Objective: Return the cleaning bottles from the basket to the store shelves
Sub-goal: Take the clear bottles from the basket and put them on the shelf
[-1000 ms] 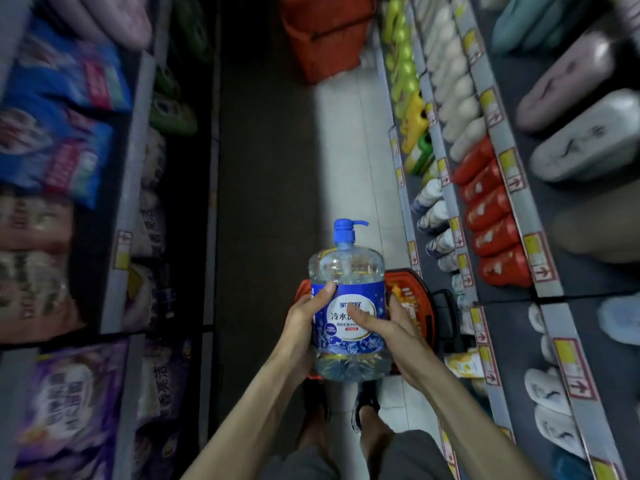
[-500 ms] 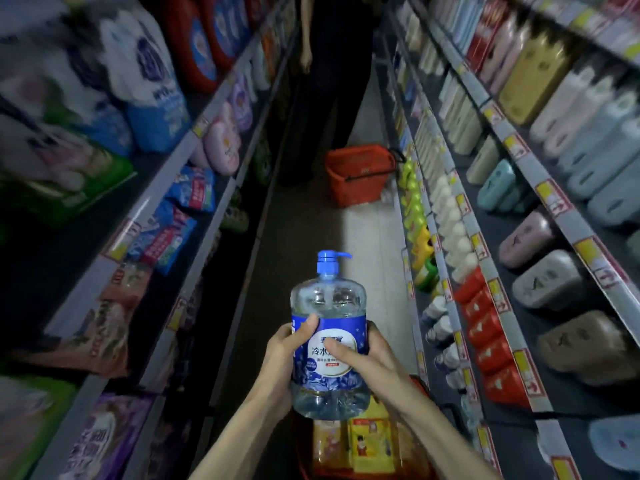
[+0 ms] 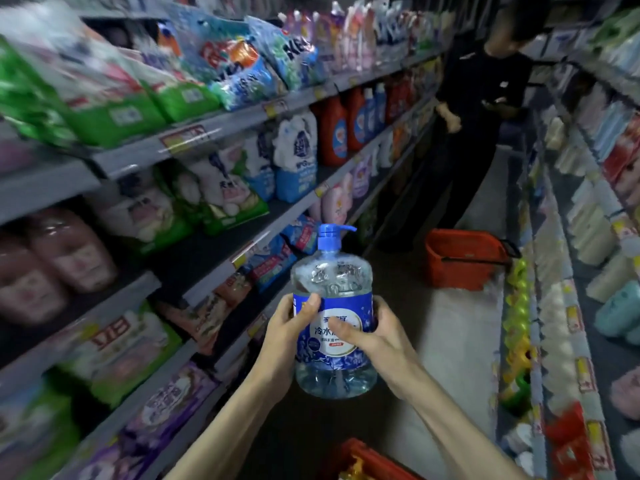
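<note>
Fingers (image 3: 381, 306) of the left hand (image 3: 287, 329) and right hand (image 3: 379, 337) clamp the heavy-looking pump bottle (image 3: 332, 278) from both sides, likely sharing its weight before shelving.

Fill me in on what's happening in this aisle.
A person holds a clear blue-labelled pump bottle upright in the aisle, left hand and right hand gripping its sides. It is not yet on the shelves. One orange basket shows at the bottom edge; a second orange basket rests on the floor ahead, near another person in dark clothes.
</note>
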`<state>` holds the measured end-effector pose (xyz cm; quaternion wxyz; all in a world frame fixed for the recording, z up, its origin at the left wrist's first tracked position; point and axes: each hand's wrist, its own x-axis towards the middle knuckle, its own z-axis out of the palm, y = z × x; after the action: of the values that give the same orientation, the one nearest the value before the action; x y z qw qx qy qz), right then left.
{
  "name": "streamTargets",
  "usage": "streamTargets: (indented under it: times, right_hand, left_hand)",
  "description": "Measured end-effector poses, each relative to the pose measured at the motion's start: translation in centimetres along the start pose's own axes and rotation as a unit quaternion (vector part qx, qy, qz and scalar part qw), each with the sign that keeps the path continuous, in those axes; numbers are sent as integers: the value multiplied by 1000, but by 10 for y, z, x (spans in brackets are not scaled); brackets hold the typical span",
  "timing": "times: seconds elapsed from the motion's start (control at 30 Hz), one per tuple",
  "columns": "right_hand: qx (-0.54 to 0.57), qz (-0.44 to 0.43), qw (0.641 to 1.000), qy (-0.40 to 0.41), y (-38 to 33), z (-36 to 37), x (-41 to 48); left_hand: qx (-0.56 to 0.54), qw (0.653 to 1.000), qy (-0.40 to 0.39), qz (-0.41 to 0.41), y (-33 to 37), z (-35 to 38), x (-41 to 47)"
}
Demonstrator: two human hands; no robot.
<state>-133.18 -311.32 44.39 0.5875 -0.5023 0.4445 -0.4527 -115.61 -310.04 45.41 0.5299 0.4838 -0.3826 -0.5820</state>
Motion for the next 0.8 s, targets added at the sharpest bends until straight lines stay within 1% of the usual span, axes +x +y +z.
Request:
streamTargets:
  times: [0.17,0.33,0.6,0.8]
  right_hand:
    - [-14,-28,994,-104,-26,27,4]
    - [-23,-53,979,-197,-43,81,-5]
    - [-32,-95,937,-335,-66,200,-57]
    - [-19,-122,898,-422,-81,297,-130]
  left_hand:
    - [3,995,84,59,26,-16,-38]
    - [24,981,160,107,52,-46,-92]
    - [78,943,274,173,88,-124,-206]
    - [108,910,338,213,110,-183,-320]
